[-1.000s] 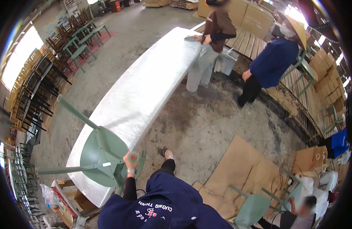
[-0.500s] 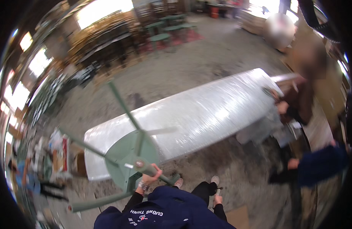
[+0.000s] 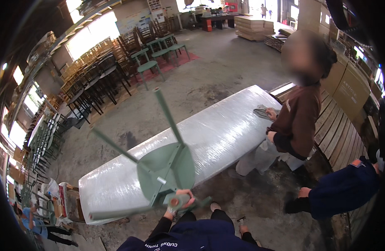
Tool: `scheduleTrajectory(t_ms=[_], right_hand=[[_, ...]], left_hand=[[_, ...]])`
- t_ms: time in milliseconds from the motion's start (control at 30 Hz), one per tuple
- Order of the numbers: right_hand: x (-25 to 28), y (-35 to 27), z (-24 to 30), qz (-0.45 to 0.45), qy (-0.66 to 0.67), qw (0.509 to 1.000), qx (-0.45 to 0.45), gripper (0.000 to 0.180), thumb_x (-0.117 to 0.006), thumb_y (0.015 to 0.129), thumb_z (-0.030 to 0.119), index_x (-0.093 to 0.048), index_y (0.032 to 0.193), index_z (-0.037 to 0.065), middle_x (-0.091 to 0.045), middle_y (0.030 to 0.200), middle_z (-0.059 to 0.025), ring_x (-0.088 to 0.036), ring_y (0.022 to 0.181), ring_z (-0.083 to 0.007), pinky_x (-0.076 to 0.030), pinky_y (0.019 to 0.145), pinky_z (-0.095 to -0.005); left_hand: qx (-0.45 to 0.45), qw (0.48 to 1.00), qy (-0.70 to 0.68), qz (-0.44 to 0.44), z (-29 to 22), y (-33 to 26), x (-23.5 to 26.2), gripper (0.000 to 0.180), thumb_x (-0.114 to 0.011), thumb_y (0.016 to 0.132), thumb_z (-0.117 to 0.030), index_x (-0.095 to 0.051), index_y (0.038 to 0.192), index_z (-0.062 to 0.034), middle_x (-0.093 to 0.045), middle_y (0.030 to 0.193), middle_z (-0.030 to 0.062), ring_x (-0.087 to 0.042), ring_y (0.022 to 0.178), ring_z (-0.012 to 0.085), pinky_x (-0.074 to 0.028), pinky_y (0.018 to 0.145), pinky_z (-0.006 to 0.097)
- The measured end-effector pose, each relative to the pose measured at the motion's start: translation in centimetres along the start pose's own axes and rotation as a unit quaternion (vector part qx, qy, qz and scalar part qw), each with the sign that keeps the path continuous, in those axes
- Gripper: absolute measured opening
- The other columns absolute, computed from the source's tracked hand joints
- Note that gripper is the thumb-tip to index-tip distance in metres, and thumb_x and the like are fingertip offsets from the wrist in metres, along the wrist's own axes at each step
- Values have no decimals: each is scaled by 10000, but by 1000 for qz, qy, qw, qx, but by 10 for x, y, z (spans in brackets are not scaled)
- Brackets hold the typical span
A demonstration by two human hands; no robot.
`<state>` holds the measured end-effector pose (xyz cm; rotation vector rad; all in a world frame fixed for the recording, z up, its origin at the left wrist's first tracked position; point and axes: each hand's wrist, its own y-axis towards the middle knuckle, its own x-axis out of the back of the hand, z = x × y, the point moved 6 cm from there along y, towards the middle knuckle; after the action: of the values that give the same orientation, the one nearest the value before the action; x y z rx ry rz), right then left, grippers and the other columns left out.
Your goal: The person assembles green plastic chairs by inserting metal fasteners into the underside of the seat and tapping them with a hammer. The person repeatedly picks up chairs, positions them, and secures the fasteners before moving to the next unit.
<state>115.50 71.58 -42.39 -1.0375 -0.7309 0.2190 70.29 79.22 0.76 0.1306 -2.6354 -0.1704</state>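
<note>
My left hand (image 3: 186,197) grips a green wooden chair (image 3: 148,169) close to the end of one of its legs. The chair is tipped, with its round seat's underside and splayed legs toward me and a small white label on the underside. Behind it lies a long table (image 3: 217,129) covered in shiny clear wrap; whether the chair touches it, I cannot tell. Low beside my body, my right hand (image 3: 244,231) is closed on a small tool (image 3: 241,218) with a dark crosswise head, like a hammer. Its handle is mostly hidden in the fingers.
A person in brown (image 3: 301,119) at the table's far right end holds a grey cloth (image 3: 263,111) on it. Someone in navy (image 3: 343,190) is at my right, another in blue (image 3: 31,219) at far left. Black chairs (image 3: 96,85) and green chairs (image 3: 147,66) stand behind.
The chair and my left hand have shifted right and lower in the picture as the view turned. Both hands keep their hold. The person in brown now appears more upright beside the table.
</note>
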Motion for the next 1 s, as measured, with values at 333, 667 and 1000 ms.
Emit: scheduleTrajectory(t_ms=[333, 667, 1000], right_hand=[[73, -10, 29, -18, 331, 943, -28, 258, -455, 926, 223, -443, 743, 43, -407, 636, -77, -395, 578, -207, -317, 533, -408], [43, 29, 94, 67, -78, 989, 111, 359, -600, 803, 308, -659, 895, -34, -665, 815, -164, -646, 730, -300, -480, 644, -394], [100, 44, 176, 44, -212, 969, 119, 515, -557, 777, 406, -651, 962, -65, -660, 905, -235, -642, 902, -356, -478, 746, -430]], left_hand=[[-71, 967, 164, 179, 38, 92, -149, 345, -738, 565, -332, -617, 835, -153, -644, 742, 78, -625, 745, 320, -501, 684, 426], [-25, 985, 109, 130, 38, 92, -143, 357, -750, 602, -338, -609, 857, -130, -649, 774, 92, -627, 776, 320, -502, 677, 417], [22, 999, 20, 19, 30, 89, -140, 316, -742, 560, -179, -601, 825, -82, -620, 778, 107, -604, 774, 316, -480, 704, 385]])
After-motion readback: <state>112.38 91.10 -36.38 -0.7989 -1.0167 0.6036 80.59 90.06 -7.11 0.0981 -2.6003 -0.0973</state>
